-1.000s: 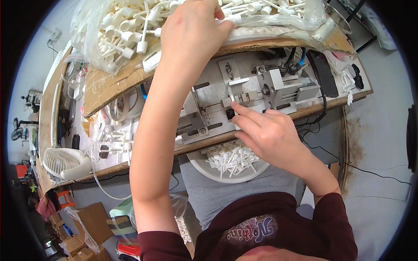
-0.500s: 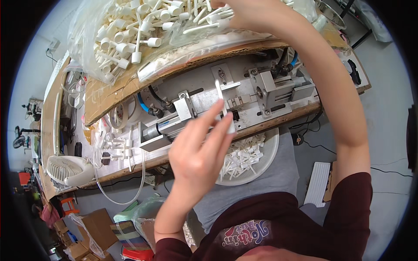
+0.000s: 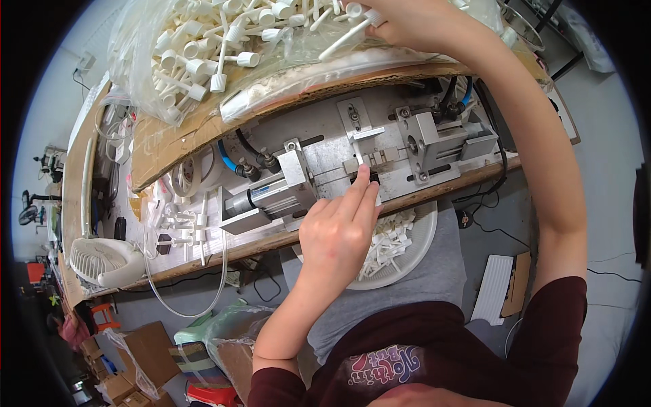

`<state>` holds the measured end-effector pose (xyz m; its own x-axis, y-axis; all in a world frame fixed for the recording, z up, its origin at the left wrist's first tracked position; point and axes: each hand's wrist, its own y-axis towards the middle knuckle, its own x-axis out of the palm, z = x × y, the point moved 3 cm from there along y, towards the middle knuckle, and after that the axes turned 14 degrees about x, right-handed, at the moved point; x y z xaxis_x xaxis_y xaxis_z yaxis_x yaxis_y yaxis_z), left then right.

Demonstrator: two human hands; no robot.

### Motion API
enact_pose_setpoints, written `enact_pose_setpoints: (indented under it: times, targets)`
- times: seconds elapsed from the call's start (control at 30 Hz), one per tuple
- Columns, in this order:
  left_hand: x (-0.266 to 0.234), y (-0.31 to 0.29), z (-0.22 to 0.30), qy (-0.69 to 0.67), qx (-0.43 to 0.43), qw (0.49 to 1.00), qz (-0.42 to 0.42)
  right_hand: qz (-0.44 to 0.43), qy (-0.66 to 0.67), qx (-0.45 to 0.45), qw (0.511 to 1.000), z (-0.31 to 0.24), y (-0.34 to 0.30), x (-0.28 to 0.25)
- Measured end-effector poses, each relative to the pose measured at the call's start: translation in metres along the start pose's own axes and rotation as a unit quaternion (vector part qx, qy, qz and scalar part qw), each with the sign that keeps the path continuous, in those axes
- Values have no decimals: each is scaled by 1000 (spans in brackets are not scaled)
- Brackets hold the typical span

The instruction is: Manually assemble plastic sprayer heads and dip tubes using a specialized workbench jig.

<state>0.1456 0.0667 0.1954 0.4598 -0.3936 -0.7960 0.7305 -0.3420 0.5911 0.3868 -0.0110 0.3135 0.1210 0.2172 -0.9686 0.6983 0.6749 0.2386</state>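
Observation:
My left hand (image 3: 339,237) pinches a white capped stick (image 3: 359,150), its fingertips down at the small metal clamp blocks of the fixture (image 3: 384,157). Most of this piece is covered by the fingers, so I cannot tell how firmly it sits in the blocks. At the top edge, my right hand (image 3: 400,26) is closed on another white capped stick (image 3: 344,39), the stick end pointing left and down. Right beside that hand lies a heap of white capped sticks (image 3: 196,51) in a clear plastic bag, on cardboard above the fixture.
Two metal cylinder units flank the clamp blocks, the left one (image 3: 268,197) and the right one (image 3: 447,139), with blue and black hoses. A white basket (image 3: 428,237) of small white pieces rests on my lap below the bench edge. A small fan (image 3: 108,261) stands at left.
My left hand has moved right and lowered its capped stick to the clamp blocks. My right hand has drawn a capped stick from the heap, tilting it more steeply.

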Motion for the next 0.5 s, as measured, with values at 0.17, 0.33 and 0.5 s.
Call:
enact_pose_setpoints:
  times: [0.17,0.33,0.5]
  targets:
    - [2,-3,-2,-4,11,1000,-9,38,135,79,987,4,-17,-24]
    - [2,-6,-4,-4,-3,1000,0,32,382,85,920,25,-18,-23]
    - [2,-6,-4,-24,10,1000,14,86,571,124,807,25,-42,-26]
